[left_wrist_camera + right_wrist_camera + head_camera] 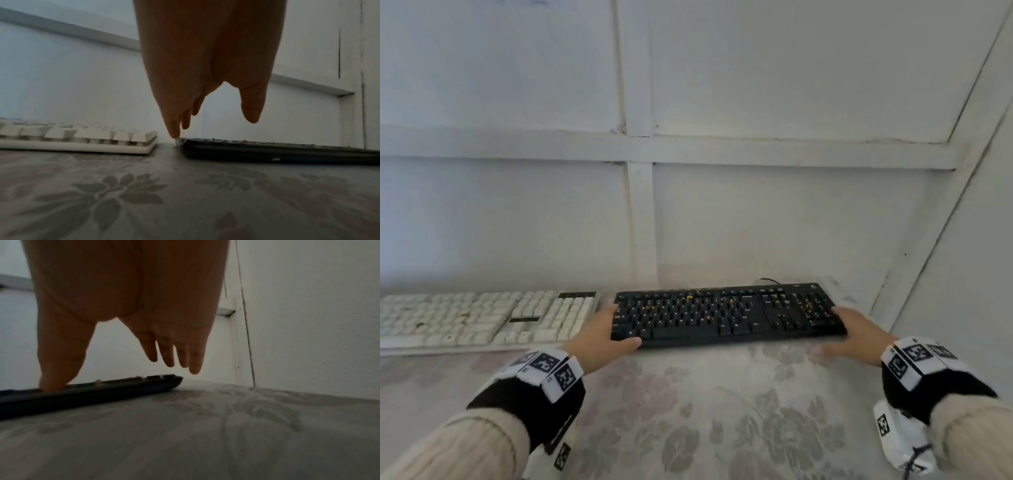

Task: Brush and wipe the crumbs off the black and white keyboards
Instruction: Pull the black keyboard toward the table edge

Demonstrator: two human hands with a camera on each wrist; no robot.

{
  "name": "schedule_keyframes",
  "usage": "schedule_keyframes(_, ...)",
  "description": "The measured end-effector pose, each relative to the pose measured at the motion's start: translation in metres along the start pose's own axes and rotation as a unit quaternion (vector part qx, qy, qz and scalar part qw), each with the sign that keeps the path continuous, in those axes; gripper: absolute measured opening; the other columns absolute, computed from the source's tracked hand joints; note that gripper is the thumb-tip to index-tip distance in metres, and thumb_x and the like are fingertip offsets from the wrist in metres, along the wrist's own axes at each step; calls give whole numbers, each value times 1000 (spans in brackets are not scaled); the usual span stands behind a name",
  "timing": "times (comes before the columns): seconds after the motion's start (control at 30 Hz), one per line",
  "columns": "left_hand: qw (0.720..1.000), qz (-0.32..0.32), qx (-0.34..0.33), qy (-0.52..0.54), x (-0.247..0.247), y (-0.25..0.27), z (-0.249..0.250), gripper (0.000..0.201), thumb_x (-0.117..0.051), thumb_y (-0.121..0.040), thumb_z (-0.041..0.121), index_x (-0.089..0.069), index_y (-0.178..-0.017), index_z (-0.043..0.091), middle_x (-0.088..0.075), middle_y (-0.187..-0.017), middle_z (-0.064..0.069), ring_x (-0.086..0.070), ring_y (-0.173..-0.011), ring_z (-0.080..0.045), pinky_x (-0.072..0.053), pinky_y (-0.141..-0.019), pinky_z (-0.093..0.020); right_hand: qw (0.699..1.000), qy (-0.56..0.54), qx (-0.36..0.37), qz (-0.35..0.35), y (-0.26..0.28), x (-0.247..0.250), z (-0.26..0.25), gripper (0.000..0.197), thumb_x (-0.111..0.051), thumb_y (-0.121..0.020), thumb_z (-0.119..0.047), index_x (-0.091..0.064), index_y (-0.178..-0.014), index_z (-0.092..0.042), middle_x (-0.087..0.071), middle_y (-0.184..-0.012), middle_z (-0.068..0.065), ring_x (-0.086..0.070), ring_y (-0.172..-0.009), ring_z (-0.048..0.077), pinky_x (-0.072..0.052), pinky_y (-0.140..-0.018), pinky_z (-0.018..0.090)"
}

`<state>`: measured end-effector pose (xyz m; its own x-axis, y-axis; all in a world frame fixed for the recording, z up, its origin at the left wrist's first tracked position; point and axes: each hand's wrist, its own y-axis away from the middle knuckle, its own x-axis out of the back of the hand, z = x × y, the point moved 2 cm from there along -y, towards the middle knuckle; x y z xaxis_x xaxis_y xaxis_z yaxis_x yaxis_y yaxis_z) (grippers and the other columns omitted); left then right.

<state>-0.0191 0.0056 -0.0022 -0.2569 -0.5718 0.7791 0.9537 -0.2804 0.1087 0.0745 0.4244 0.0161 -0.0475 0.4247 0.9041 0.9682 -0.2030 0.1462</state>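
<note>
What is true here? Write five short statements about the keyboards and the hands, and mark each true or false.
1. The black keyboard lies to the right of the white keyboard. True.
2. Orange crumbs sit on the black keyboard's keys. True.
3. The left hand rests on the white keyboard. False: it touches the black keyboard's left end.
4. The right hand holds a brush. False: it holds no tool and is at the black keyboard's right end.
5. Both keyboards lie on a flowered cloth. True.
</note>
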Motion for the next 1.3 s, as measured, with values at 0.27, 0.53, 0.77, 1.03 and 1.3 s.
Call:
schedule_keyframes(0.27, 998, -31, 42, -39, -7, -17, -1, 123, -75, -63, 57, 3, -150, 18, -9, -157, -1, -10, -144, -18, -18, -116, -34, 997, -24, 7, -76, -27, 15, 13, 148, -66, -5, -85, -37, -133, -15, -50, -130, 0, -49, -117, 17, -36, -100, 25)
schedule_keyframes(0.53, 997, -48, 67, -12, -8, -23, -2, 135, -71, -37, 68, -12, -148, 19, -38, -146, 1, -39, -131, -15, -33, -110, -37, 993, -3, -39, -108, -42, 21, 11, 136, -83, -34, -67, -24, -144, -11, -45, -140, 5, -45, -126, 20, -35, -105, 29)
schedule_keyframes(0.77, 991, -47, 117, -47, -4, -17, 5, 97, -74, -74, 43, -16, -148, 19, -45, -140, 0, -47, -124, -19, -38, -104, -30, 995, -10, -23, -99, -40, 20, 9, 137, -74, -22, -78, -34, -136, -13, -50, -131, 2, -49, -115, 18, -37, -99, 28)
schedule_keyframes(1.03, 992, -59, 107, -7, 2, -2, 6, 89, -77, -75, 26, -24, -146, 20, -54, -131, 1, -52, -118, -17, -40, -100, -28, 993, -31, -41, -102, -26, 18, 11, 96, -81, -60, -50, -36, -136, -13, -54, -129, 1, -52, -113, 15, -37, -90, 23)
schedule_keyframes(1.3, 990, -73, 122, 12, 1, 23, 3, 86, -82, -68, 23, -34, -140, 17, -54, -129, 0, -51, -118, -18, -40, -103, -34, 992, -31, -39, -112, 3, 16, 17, 131, -77, -38, -73, -29, -143, -14, -46, -138, -3, -46, -119, 13, -36, -98, 24)
